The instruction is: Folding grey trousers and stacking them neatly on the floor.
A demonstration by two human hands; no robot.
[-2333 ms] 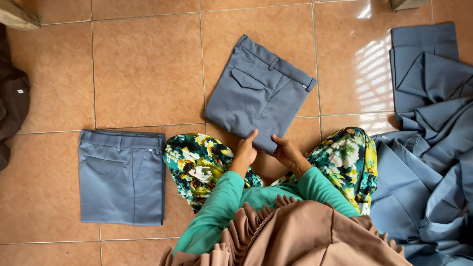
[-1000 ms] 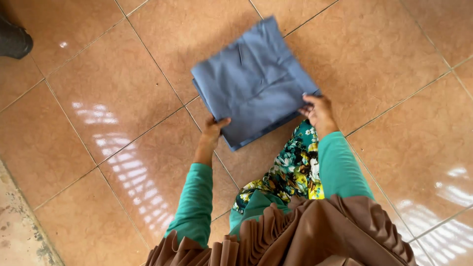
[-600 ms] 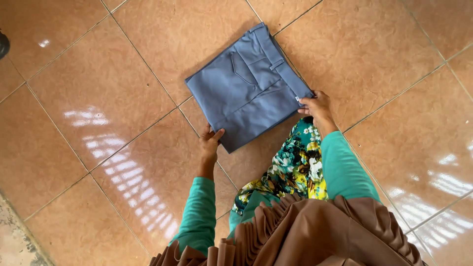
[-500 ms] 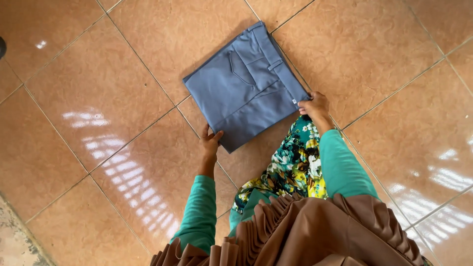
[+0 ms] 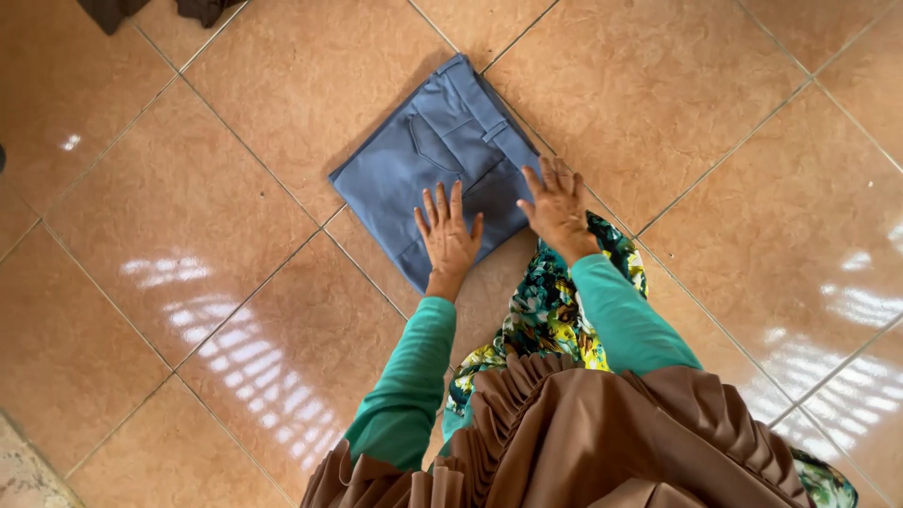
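1. Left hand (image 5: 449,235) lies flat, palm down, fingers spread apart, pressing on the near corner of a folded pair of blue-grey trousers (image 5: 428,160).
2. Right hand (image 5: 557,202) is also flat with fingers spread (not gripping anything), resting at the right near edge of the same trousers, partly over the fabric and partly at its border.
3. Both hands sit close together, side by side, not touching each other.
4. Folded trousers lie on the floor just ahead of the person, turned diagonally like a diamond; a back pocket seam and a belt loop show on the top face.
5. Floor (image 5: 235,188) is glossy terracotta-coloured tile with pale grout lines and bright window reflections.
6. Teal sleeves (image 5: 404,376) cover both arms down to the wrists.
7. Floral garment (image 5: 555,310) in green, yellow and black shows between the arms, touching the near edge of the trousers.
8. Brown pleated cloth (image 5: 583,433) fills the bottom of the view.
9. Dark cloth (image 5: 150,9) peeks in at the top left edge, well apart from the trousers.
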